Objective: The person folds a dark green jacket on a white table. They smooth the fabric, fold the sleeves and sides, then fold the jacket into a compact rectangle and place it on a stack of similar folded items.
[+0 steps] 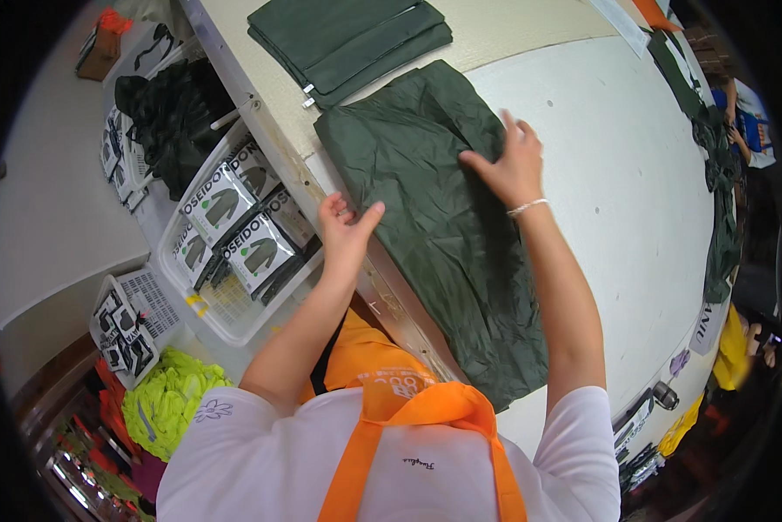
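Note:
A dark green garment of thin, creased fabric [443, 200] lies folded lengthwise along the table's left edge. At its left side is my left hand [349, 233], thumb and fingers apart, holding nothing. Over the upper right edge of the garment my right hand [514, 165] has its thumb and fingers spread; the thumb is close to the fabric, but whether it touches I cannot tell. Beyond the garment lies a stack of folded dark green pieces [352, 39] with small white labels at one corner.
A white plastic basket [234, 337] left of the table holds several flat printed packages [256, 252]. Behind it are black bags [178, 113]; nearer lies bright yellow-green clothing [169, 396]. Dark green strips [721, 200] line the white table's [621, 174] far right, where another person [752, 122] stands.

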`<action>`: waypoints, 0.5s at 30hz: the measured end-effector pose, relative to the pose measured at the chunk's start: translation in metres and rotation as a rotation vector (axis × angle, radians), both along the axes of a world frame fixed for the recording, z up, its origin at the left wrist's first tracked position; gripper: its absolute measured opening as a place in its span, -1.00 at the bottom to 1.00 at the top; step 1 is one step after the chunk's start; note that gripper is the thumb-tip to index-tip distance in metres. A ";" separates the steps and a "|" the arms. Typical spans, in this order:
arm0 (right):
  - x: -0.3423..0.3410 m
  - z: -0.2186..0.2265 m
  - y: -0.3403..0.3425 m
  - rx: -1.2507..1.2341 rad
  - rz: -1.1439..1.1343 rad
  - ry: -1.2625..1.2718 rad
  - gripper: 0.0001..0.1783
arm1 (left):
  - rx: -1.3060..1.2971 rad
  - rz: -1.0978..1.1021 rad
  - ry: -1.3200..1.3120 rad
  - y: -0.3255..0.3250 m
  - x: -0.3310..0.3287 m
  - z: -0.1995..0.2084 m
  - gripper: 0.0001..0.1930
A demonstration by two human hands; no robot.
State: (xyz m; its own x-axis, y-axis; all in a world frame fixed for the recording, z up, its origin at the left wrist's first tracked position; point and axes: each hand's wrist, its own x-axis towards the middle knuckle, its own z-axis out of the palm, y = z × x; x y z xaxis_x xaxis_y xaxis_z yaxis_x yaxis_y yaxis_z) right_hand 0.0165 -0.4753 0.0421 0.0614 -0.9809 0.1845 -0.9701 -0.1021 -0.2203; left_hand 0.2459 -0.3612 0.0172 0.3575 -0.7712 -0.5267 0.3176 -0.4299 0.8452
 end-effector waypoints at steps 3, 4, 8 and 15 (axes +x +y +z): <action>-0.035 0.007 -0.038 0.603 -0.199 -0.422 -0.04 | 0.046 -0.106 0.063 0.006 0.006 0.004 -0.48; -0.034 0.010 -0.048 0.718 -0.203 -0.467 -0.08 | 0.077 -0.162 0.178 -0.003 0.012 -0.001 -0.55; -0.026 0.027 -0.076 1.064 -0.156 -0.690 -0.23 | 0.267 -0.359 0.280 -0.030 0.029 0.009 -0.74; -0.026 0.018 -0.080 1.120 -0.129 -0.826 -0.42 | 0.201 -0.313 0.388 -0.042 0.024 0.022 -0.72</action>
